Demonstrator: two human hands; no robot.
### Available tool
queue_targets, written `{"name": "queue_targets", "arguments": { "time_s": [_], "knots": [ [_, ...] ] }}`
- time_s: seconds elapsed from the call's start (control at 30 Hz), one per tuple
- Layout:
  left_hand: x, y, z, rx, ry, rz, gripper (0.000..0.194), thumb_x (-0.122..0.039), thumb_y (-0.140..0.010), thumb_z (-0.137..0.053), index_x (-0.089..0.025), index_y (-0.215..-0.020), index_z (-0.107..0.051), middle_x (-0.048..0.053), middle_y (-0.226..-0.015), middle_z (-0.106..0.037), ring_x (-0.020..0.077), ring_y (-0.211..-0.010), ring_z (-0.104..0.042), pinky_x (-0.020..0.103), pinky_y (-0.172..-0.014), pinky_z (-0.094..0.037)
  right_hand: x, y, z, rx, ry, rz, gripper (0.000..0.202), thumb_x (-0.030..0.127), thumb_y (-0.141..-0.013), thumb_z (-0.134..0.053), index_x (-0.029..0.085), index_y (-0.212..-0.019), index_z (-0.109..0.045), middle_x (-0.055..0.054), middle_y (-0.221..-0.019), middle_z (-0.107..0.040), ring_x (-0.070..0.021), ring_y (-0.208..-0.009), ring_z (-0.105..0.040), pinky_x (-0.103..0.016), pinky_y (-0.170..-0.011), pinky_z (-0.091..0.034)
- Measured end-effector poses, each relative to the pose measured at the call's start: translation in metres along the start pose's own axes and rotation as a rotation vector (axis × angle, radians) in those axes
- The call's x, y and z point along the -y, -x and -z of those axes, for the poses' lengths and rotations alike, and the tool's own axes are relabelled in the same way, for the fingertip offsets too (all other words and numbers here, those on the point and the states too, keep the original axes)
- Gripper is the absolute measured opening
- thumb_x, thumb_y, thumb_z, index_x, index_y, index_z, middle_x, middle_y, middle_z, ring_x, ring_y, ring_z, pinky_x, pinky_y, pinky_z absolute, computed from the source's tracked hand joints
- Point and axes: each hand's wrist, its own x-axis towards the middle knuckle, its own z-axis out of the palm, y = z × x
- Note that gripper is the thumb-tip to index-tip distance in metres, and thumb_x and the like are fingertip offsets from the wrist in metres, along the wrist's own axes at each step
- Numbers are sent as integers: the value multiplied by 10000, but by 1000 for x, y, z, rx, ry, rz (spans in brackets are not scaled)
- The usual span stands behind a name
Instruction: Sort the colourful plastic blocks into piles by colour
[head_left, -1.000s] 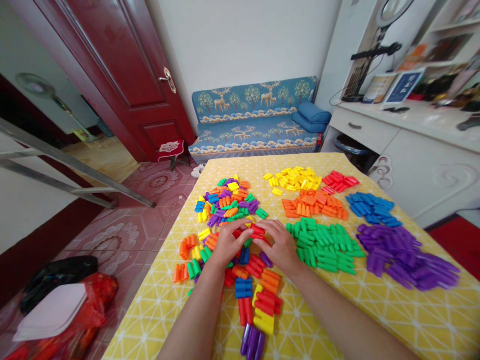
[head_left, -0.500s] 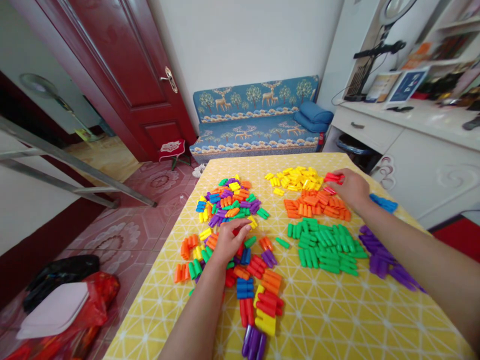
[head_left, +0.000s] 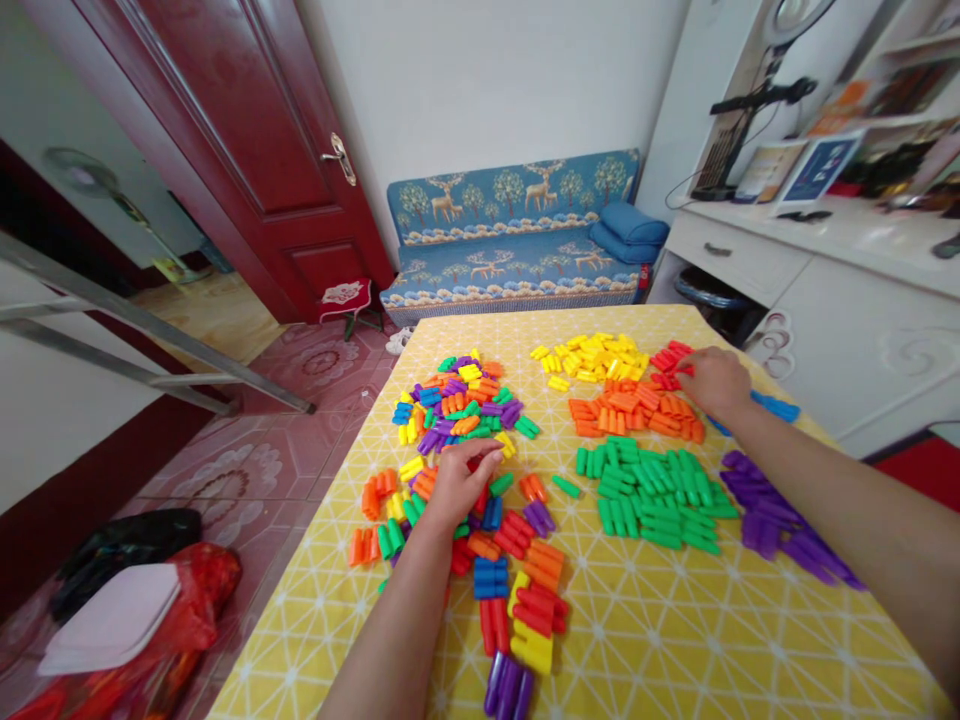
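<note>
My left hand (head_left: 465, 483) rests over the near part of the mixed heap, thumb and fingers curled together. Some red shows between its fingers, but whether that is a held block or one lying underneath I cannot make out. Close to its fingertips lie a yellow block (head_left: 505, 444) and a green block (head_left: 501, 484). My right hand (head_left: 716, 382) is at the far right, its fingers closed at the edge of the small pile of red plastic blocks (head_left: 670, 354). Its fingertips touch or nearly touch the red pieces; anything between them is hidden.
Yellow blocks (head_left: 592, 357), orange blocks (head_left: 630, 408), green blocks (head_left: 652, 490), purple blocks (head_left: 761, 505) and blue blocks (head_left: 776, 406) lie in separate piles. A mixed heap (head_left: 457, 400) sits at left on the yellow tablecloth (head_left: 645, 630). Behind stands a blue sofa (head_left: 517, 255).
My right hand has moved slightly right and down from the red pile, and more red blocks show beside its fingers. My left hand has stayed in place.
</note>
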Motion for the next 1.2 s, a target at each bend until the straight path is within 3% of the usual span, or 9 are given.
{"name": "queue_targets", "arguments": {
  "time_s": [0.13,0.23,0.3,0.37,0.5,0.6,0.73,0.87,1.2],
  "knots": [
    [0,0,0,-2,-4,-3,209,-286,-867,-586,-167,-960,-730,57,-929,-751,185,-853,-691,280,-792,-530,64,34,19,-49,-291,248,190,225,-816,-545,152,-923,-683,-129,-1079,-635,-260,-1051,-567,-378,-905,-434],
    [0,1,0,-5,-2,0,205,-283,-865,-587,-169,-959,-728,56,-928,-750,184,-848,-690,278,-782,-532,120,81,33,220,-491,447,225,239,-852,-510,193,-1019,-655,-64,-1056,-657,-179,-921,-624,-289,-815,-475],
    [0,1,0,-3,-3,1,206,-283,-866,-583,-170,-959,-727,55,-923,-750,180,-836,-689,276,-777,-532,149,115,43,418,-412,521,220,262,-841,-552,217,-1030,-654,-39,-1016,-677,-166,-846,-641,-265,-739,-469],
    [1,2,0,0,-6,-1,210,-286,-868,-578,-171,-961,-727,54,-920,-749,178,-828,-688,276,-778,-532,168,141,50,531,-239,585,234,285,-813,-605,231,-1035,-653,-46,-994,-683,-199,-885,-648,-268,-713,-455],
    [0,2,-1,8,-6,-4,210,-284,-865,-578,-169,-958,-728,52,-904,-750,176,-808,-687,275,-759,-533,182,167,52,562,-6,626,251,160,-815,-566,226,-1047,-638,-81,-969,-673,-222,-837,-665,-271,-654,-436],
    [-1,2,0,17,-8,2,207,-280,-863,-578,-169,-951,-729,46,-884,-751,173,-780,-685,266,-720,-531,181,167,49,532,-75,625,272,102,-828,-504,242,-1005,-656,-66,-946,-689,-219,-860,-668,-271,-671,-443],
    [0,1,-1,21,-5,7,202,-276,-859,-584,-172,-952,-730,43,-887,-753,173,-782,-689,261,-720,-533,164,158,46,427,-262,527,256,161,-830,-524,244,-1022,-672,-53,-1025,-703,-232,-970,-649,-315,-794,-472],
    [0,1,-1,19,-4,9,193,-258,-857,-585,-171,-949,-731,41,-884,-753,170,-781,-689,252,-716,-533,130,153,41,234,-443,391,270,235,-856,-494,221,-1063,-667,-67,-1097,-688,-245,-1040,-623,-383,-894,-475],
    [2,1,-1,21,-21,3,209,-278,-863,-573,-170,-951,-729,45,-894,-751,168,-798,-687,260,-748,-535,50,171,25,-134,-626,144,232,338,-881,-500,235,-1042,-631,-55,-1054,-676,-228,-1007,-631,-388,-911,-481]
  ]
}}
